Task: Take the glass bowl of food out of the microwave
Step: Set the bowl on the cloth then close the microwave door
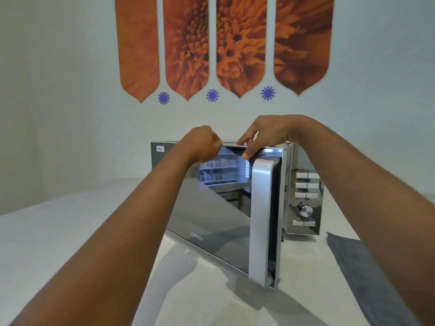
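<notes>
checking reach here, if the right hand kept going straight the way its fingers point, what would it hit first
The right hand points left along the door's top edge, so it would likely meet the left hand gripping that edge first; depth is hard to judge.

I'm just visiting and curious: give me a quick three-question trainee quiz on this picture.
1. True or false: the microwave door is partly open.
2. Where do the left hand and right hand grip? A) the door's top edge B) the dial C) the grey cloth
3. Is the glass bowl visible?

Key: 1 true. 2 A. 3 No, the door hides the inside.
</notes>
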Demonstrator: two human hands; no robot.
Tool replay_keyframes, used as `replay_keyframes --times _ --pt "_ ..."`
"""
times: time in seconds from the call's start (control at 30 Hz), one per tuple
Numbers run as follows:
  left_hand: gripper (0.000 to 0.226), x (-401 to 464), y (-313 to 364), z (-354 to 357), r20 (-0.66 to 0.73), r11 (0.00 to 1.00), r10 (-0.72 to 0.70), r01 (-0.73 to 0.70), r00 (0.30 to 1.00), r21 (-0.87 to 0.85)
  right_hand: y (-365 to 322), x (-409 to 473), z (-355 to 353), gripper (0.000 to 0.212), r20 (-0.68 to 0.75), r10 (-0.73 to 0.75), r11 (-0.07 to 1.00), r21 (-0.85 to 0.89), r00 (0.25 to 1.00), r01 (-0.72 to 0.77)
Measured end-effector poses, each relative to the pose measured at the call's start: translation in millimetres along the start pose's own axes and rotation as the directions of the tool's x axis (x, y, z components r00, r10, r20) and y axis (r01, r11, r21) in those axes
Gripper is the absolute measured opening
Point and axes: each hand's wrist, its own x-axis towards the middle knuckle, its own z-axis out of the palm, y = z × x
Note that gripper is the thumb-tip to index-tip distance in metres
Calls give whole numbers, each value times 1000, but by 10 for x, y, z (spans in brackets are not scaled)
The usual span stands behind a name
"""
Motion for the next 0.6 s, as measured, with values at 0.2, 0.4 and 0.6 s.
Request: replay_keyframes --times 0.2,0.4,0.6 --pt "39 152 19 362 -117 991 126 -121 985 49 344 124 69 38 -278 -3 994 -107 960 -28" --pt "46 310 6 739 -216 979 183 -158 959 126 613 304 196 35 -447 58 990 -86 892 -108" --pt "53 501 -26 951 -270 963 207 -147 940 226 813 477 243 37 -461 53 994 -59 886 -90"
